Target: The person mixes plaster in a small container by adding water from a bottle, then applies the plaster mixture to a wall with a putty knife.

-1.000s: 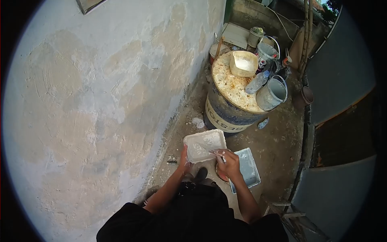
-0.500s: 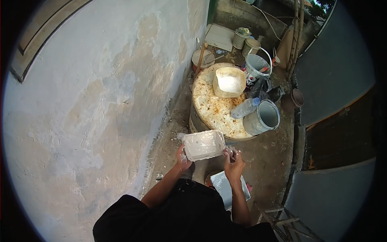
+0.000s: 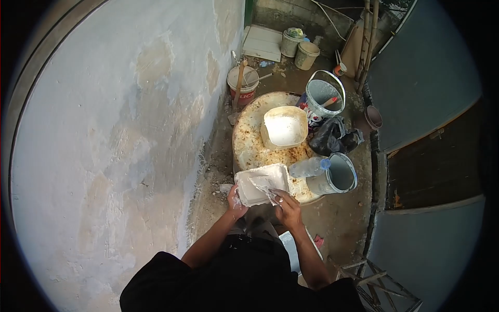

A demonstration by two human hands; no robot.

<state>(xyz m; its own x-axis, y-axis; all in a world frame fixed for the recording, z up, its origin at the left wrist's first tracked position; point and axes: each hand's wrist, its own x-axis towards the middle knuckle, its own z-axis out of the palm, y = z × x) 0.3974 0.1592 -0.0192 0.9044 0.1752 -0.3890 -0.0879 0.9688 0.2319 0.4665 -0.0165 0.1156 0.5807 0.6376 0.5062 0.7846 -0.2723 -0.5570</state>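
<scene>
A shallow rectangular tray (image 3: 243,193), smeared with whitish paste, is held level in front of me. My left hand (image 3: 237,203) is closed round its left end, with paste on the fingers. Over the tray's right side, my right hand (image 3: 288,209) is closed on a thin flat scraper (image 3: 262,185) coated in the same paste. Its flat part lies inside the tray; the grip is hidden by my fingers. Just beyond, a squarish tub (image 3: 268,136) with white material inside stands on a rusty drum top (image 3: 249,117).
On the drum are a plastic bottle (image 3: 306,167), a tipped grey bucket (image 3: 322,183) and a black plastic bag (image 3: 326,138). Behind stands a handled bucket (image 3: 318,93). A patchy wall (image 3: 119,156) runs along the left, a wooden trestle (image 3: 371,278) at lower right.
My right hand has moved left, bringing the scraper from the tray's right edge into the tray. My view has shifted, so the drum appears nearer and further left.
</scene>
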